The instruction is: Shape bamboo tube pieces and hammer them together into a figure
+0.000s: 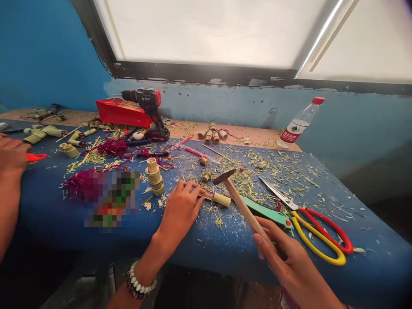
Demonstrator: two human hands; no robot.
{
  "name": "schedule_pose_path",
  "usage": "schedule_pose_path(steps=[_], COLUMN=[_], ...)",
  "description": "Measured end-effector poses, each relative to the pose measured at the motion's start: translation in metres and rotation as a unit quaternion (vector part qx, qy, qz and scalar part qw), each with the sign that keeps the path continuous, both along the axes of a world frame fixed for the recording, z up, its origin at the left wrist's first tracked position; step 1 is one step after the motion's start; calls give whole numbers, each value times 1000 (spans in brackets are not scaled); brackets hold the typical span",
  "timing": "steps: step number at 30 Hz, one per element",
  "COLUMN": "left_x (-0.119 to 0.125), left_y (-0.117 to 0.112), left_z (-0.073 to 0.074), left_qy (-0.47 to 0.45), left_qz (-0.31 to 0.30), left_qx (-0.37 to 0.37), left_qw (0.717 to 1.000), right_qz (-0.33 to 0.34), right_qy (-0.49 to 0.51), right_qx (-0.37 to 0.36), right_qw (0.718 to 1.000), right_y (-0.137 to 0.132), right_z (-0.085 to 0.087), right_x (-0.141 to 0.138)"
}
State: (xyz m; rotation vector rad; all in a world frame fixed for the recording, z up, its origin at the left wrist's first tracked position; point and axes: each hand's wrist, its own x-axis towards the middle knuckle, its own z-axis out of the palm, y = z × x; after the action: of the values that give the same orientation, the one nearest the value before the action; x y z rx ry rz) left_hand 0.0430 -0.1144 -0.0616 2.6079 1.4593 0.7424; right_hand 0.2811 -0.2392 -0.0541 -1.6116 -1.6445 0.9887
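My left hand (184, 201), with beads at its wrist, is closed on a thin bamboo piece (207, 195) low over the blue table cover. A short bamboo tube (222, 200) lies at that piece's right end; whether the two are joined, I cannot tell. In my right hand (280, 246) is a hammer (243, 207), gripped by its wooden handle, its metal head raised above the tube. Just beyond the hammer lies a mint-green handled tool (267, 212), partly covered by the handle. Left of my left hand stands a stacked bamboo figure (154, 177).
Scissors (305, 219) with red and yellow handles lie open at right. A water bottle (298, 123), a cordless drill (149, 113) and a red box (120, 113) stand behind. Purple cord (80, 184) and bamboo shavings are scattered about. Another person's hand (13, 156) is at far left.
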Motion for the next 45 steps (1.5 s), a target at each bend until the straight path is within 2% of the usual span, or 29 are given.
schedule_pose_path(steps=[4,8,14,21,25,30,33,38,41,45], left_x=[-4,-15,-28,-27,-28,-29,-29,-30,-30,-30], left_y=[-5,-16,-29,-29,-29,-27,-27,-26,-26,-26], left_z=[1,3,-8,-17,-17,-18,-17,-17,-18,-19], left_qy=[-34,-48,-79,-138,-130,-136,-135,-129,-124,-121], left_qz=[-14,-36,-32,-13,-19,-23,-32,-46,-45,-43], left_qx=[-35,-12,9,19,22,31,24,22,24,28], left_qw=[999,998,996,990,991,990,990,990,991,991], right_qz=[20,32,62,35,28,58,33,67,46,63], right_qy=[-25,-48,-81,-136,-154,-162,-172,-170,-168,-161], right_qx=[3,2,2,17,52,67,87,77,104,99], right_qw=[999,998,995,990,986,983,981,980,979,980], right_y=[1,-3,-12,-19,-23,-19,-17,-13,-10,-9], right_z=[-3,1,3,0,5,11,15,20,22,21], right_x=[-1,-2,-7,-8,-8,-11,-12,-16,-16,-14])
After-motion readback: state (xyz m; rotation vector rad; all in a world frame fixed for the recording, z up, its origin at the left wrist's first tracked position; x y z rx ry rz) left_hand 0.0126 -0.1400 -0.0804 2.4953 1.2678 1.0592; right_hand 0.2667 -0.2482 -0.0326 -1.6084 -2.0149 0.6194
